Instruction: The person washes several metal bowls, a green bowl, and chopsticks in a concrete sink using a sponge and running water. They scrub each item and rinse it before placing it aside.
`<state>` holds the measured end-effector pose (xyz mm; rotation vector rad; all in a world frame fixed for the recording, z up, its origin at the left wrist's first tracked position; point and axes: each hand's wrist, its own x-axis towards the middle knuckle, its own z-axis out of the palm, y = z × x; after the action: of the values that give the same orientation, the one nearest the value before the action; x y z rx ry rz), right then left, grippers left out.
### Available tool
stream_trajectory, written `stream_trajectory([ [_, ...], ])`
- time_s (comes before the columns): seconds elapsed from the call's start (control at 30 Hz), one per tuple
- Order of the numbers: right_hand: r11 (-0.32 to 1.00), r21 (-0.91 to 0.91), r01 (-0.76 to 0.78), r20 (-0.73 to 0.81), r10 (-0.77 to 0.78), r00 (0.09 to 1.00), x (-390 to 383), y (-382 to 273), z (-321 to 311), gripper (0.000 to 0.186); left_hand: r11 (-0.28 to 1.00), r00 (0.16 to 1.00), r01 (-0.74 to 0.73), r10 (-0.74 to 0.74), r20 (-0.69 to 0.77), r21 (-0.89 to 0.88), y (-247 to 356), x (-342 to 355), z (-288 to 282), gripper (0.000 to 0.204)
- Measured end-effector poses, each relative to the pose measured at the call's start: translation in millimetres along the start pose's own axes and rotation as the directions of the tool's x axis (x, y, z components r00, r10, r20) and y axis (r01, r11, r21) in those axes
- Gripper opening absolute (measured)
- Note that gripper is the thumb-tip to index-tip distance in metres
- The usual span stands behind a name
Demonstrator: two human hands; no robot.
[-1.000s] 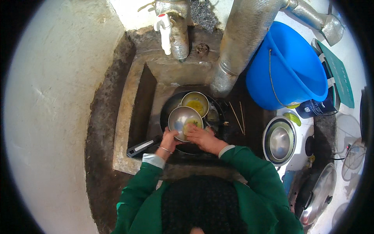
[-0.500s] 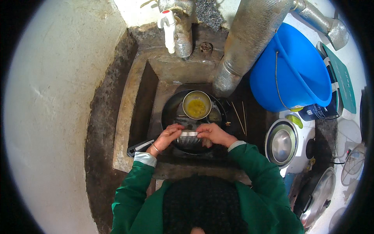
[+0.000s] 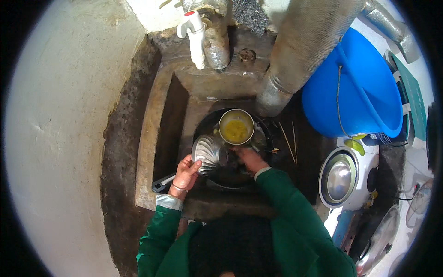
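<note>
My left hand (image 3: 186,171) grips the rim of a shiny steel bowl (image 3: 207,153), tilted on its side so its ribbed outside faces up. My right hand (image 3: 249,158) is just right of that bowl, fingers curled down inside a dark round pan (image 3: 263,134) in the sink; what it holds is hidden. A second steel bowl (image 3: 236,126) with yellow liquid sits upright in the pan, just beyond both hands. Both sleeves are green.
A rough concrete sink (image 3: 159,134) with a white tap (image 3: 196,34) above. A wide metal duct (image 3: 295,60) runs down on the right. A blue bucket (image 3: 355,87), a white cooker with steel pot (image 3: 340,177), and thin sticks (image 3: 288,141) lie to the right.
The steel bowl went from facing up to tipped on its side and shifted left in my left hand. My right hand dropped off it into the pan.
</note>
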<state>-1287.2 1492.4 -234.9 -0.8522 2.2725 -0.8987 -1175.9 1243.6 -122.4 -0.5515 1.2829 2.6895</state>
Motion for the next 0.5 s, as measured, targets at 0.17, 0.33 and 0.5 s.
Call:
stream_trajectory([
  [0.17,0.944,0.180,-0.275,-0.537,0.329,0.777,24,29,62,0.035,1.000,1.000,0.004,-0.004,-0.006,-0.023,-12,7,0,0.022],
  [0.33,0.887,-0.457,0.065,-0.124,-0.136,0.983,2,8,-2,0.028,0.998,0.999,-0.043,0.042,-0.024,-0.051,-13,1,6,0.024],
  [0.5,0.963,-0.162,-0.213,-0.087,0.202,0.976,3,10,4,0.013,0.999,1.000,-0.027,0.027,-0.002,-0.029,-18,8,6,0.023],
])
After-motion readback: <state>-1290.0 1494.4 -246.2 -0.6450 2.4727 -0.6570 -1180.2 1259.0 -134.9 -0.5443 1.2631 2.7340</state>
